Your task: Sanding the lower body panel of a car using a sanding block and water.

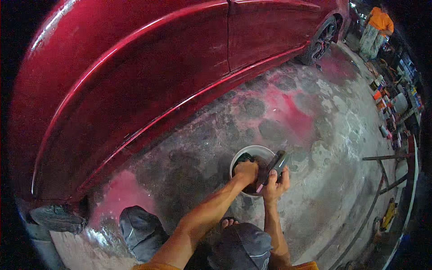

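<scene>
The white bucket (pixel 252 153) sits on the wet, pink-stained concrete floor (pixel 315 135), just in front of the person's knees. The left hand (pixel 246 171) is closed around a dark cloth (pixel 245 157) inside it; the right hand (pixel 275 185) grips a dark sanding block (pixel 277 163) at the rim. A hard pull on the cloth could tip the bucket and spill it. The red car (pixel 135 81) stands close on the left, crowding that side. Cans (pixel 382 99) clutter the far right, where another person (pixel 377 29) stands.

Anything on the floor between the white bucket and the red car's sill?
Nothing: head view shows only bare wet concrete floor, stained pink, between the white bucket and the red car.
</scene>
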{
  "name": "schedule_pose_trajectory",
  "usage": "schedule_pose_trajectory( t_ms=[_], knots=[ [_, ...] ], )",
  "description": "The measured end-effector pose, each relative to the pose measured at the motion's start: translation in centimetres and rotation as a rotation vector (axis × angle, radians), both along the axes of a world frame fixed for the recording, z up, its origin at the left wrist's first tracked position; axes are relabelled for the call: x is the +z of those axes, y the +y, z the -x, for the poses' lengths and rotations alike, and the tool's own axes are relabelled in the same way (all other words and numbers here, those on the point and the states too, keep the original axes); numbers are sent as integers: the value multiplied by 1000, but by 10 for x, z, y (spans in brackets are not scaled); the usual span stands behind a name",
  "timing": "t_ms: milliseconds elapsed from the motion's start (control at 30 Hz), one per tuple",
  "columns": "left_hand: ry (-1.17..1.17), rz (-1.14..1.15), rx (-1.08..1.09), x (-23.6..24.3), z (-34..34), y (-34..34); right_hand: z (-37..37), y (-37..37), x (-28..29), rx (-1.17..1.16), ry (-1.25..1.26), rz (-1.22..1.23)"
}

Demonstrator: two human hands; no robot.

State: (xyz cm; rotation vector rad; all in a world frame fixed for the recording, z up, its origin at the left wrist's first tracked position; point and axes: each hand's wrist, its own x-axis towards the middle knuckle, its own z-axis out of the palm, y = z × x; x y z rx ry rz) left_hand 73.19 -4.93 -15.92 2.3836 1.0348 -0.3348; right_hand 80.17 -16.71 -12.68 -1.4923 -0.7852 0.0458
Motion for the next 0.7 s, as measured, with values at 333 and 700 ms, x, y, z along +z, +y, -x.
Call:
schedule_pose_trajectory(
  t_ms=[333, 700],
  knots=[
    [-193, -4, 156, 22, 7, -11, 6, 0, 15, -45, 20, -7],
    [-440, 285, 416, 60, 11, 1, 4, -4, -1, -72, 138, -38]
  ],
)
